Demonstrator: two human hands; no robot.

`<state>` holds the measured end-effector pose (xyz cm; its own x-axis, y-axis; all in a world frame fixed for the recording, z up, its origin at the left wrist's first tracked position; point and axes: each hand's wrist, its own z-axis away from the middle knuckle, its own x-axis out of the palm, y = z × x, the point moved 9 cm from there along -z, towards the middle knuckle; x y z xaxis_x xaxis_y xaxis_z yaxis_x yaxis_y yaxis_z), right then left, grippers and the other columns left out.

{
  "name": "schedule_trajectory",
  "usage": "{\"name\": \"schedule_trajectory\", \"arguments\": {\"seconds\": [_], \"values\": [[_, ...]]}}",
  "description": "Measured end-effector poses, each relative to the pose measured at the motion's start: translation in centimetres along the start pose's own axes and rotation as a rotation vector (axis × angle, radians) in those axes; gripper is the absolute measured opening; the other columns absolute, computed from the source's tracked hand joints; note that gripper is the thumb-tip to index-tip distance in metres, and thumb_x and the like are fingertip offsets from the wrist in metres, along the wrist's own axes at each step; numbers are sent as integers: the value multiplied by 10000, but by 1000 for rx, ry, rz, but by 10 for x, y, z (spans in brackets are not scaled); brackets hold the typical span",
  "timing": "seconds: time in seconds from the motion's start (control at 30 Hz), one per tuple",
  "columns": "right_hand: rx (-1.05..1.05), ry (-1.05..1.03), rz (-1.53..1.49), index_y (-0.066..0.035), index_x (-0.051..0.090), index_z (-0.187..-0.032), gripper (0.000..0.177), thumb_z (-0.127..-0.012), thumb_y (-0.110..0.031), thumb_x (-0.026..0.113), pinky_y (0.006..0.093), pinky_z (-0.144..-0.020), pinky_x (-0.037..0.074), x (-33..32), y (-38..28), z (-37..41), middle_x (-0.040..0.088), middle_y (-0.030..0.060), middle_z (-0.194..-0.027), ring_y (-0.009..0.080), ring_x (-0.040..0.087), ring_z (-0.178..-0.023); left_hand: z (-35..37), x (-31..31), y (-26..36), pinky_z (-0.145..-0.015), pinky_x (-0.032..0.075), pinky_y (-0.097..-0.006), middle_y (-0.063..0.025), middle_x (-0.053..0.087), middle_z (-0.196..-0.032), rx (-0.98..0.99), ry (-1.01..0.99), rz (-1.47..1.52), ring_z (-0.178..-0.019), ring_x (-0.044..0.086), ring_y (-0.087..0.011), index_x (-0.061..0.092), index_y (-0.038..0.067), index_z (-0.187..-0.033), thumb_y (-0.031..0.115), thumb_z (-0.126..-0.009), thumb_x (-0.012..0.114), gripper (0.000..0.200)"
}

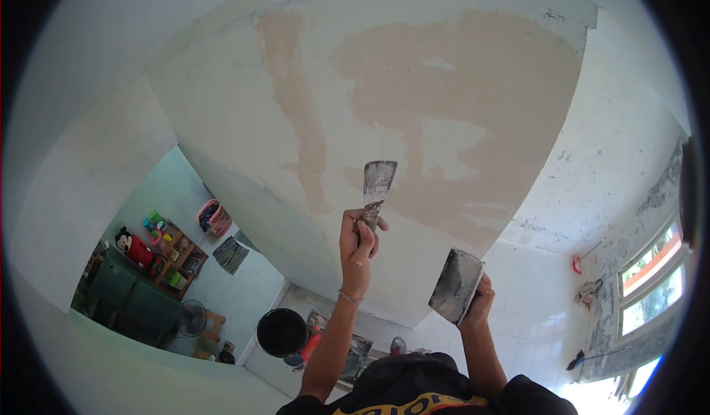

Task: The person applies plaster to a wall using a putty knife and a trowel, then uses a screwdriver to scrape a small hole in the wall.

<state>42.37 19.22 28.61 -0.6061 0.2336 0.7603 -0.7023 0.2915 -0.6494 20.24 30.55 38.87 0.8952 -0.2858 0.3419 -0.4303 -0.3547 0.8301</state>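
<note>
My left hand [360, 249] is closed around the handle of a putty knife [379, 182], whose stained blade points up in front of the wall [229, 127]. Lower right, my right hand [481, 302] grips a wide, flat metal plate [455, 286] smeared with grey, held by its right edge. Beige damp-looking patches [473, 75] spread over the pale wall beyond both tools. Whether the knife blade touches the wall cannot be made out.
A black bucket [282, 332] stands on the floor at lower left. Through an opening at far left are a pink basket [214, 219], a wooden shelf [181, 260] and a fan [193, 317]. Windows [654, 297] are at the right.
</note>
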Motion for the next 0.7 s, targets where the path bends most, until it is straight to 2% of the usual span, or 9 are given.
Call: {"name": "schedule_trajectory", "arguments": {"seconds": [0.03,0.1,0.23,0.27,0.33,0.5,0.67,0.7], "values": [[20,41,8,68,583,-1175,452,-787,-96,421,379,-792,591,-12,4,2,677,166,-1044,258,691,-883,-23,3,-1,-497,320,-218,-8,499,-788,21,28,-33,-566,379,-61,460,53,-1090,278,-1040,459,231],[40,68,19,70,580,-1181,457,-787,-101,421,382,-802,589,-32,9,3,675,169,-1057,261,690,-897,-75,9,-10,-498,319,-213,21,431,-772,77,-30,-49,-567,376,-51,464,62,-1044,249,-1043,449,187],[67,109,79,74,575,-1191,470,-787,-111,422,387,-825,583,-54,14,5,672,174,-1072,273,688,-914,-147,23,-20,-498,320,-211,31,400,-787,183,2,-59,-565,368,-51,455,80,-1003,207,-1035,457,131],[57,97,81,74,575,-1191,470,-787,-111,422,387,-825,583,-58,14,4,672,174,-1072,273,688,-914,-156,24,-20,-498,301,-204,34,399,-787,207,50,-3,-569,337,-40,444,84,-988,155,-1031,460,84],[83,133,148,41,579,-1194,477,-803,-188,430,389,-793,582,-73,19,2,670,153,-1050,274,673,-883,-171,24,-23,-498,281,-196,37,399,-787,243,94,59,-572,305,-30,432,88,-974,103,-1027,462,63],[87,138,166,52,581,-1193,475,-805,-173,425,394,-785,585,-91,26,-14,671,157,-1057,278,677,-880,-182,23,-35,-517,302,-190,19,388,-893,259,156,168,-606,320,-37,380,101,-951,21,-993,452,115],[110,118,161,76,575,-1189,471,-806,-152,423,400,-799,586,-83,29,-31,670,174,-1061,288,680,-888,-189,27,-42,-518,306,-193,25,373,-881,288,160,132,-608,317,-37,375,100,-958,2,-988,446,125],[128,121,137,81,585,-1173,446,-801,-105,425,396,-797,586,-78,28,-33,677,170,-1044,283,686,-877,-190,27,-44,-516,308,-196,25,372,-877,286,183,110,-607,315,-38,373,99,-961,0,-989,445,127]]}}
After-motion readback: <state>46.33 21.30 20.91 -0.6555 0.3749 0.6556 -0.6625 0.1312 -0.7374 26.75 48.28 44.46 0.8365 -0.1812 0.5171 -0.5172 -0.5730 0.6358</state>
